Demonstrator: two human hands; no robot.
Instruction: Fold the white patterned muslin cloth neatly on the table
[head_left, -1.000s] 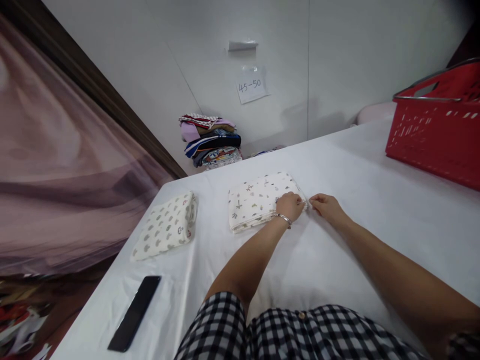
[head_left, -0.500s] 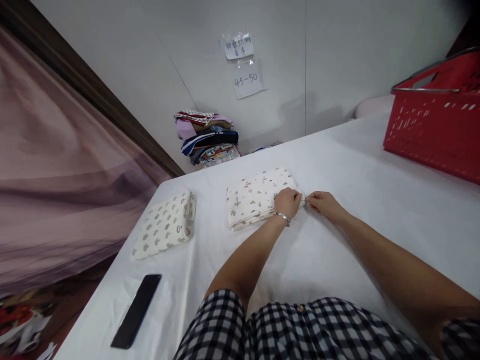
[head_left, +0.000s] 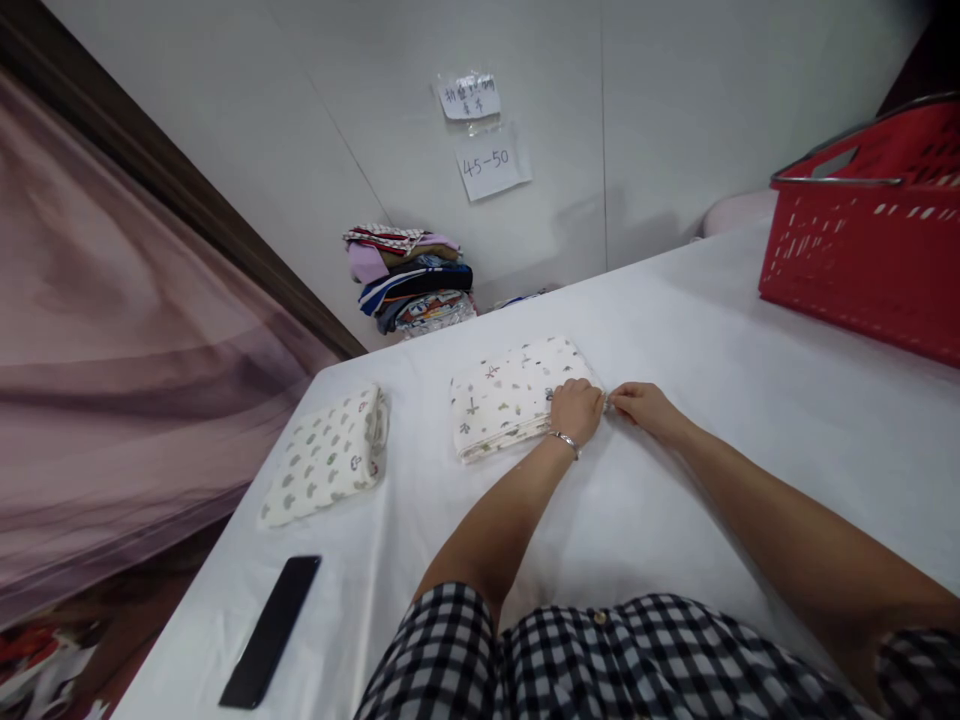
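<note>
One curled left hand (head_left: 577, 411), grip hidden, is seemingly steadying the cloth (head_left: 511, 388); the right hand (head_left: 649, 410) is pinching its four-o'clock corner.

Bench (head_left: 720, 350), one: white top, creased on the left side as I view it remotely. On it I list: patterned cloth (head_left: 510, 388), one, folded flat, near the middle; grey-print cloth (head_left: 324, 455), one, folded, toward the left edge; phone (head_left: 271, 630), one, black, lying flat, on the near side of that cloth; basket (head_left: 855, 260), one, red, upright, at the right.
</note>
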